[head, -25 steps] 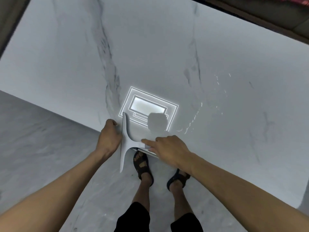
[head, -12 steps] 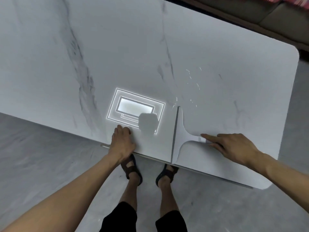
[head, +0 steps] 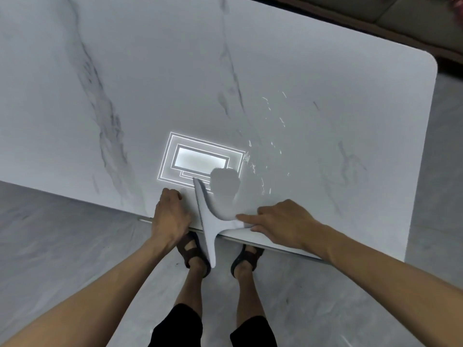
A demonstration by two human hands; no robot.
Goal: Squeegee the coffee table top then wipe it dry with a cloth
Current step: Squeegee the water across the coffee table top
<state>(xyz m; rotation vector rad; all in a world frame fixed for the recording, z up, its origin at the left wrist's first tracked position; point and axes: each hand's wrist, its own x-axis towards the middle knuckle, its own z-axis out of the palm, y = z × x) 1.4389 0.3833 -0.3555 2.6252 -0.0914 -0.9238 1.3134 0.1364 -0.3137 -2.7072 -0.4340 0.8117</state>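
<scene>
The coffee table top is white marble with grey veins and fills the upper part of the head view. A white squeegee lies at its near edge, blade running front to back, with its near end sticking out past the edge above my feet. My right hand grips the squeegee's handle. My left hand rests flat on the near edge just left of the blade, holding nothing. Water droplets glint on the top beyond my right hand. No cloth is in view.
A ceiling light's reflection shines on the top behind the squeegee. Grey tiled floor surrounds the table. A sofa's dark base runs along the far right edge. My sandalled feet stand below the near edge.
The squeegee swept left along the near edge, from right of the light's reflection to beside my left hand. Its blade end now overhangs the edge. My left hand stayed put.
</scene>
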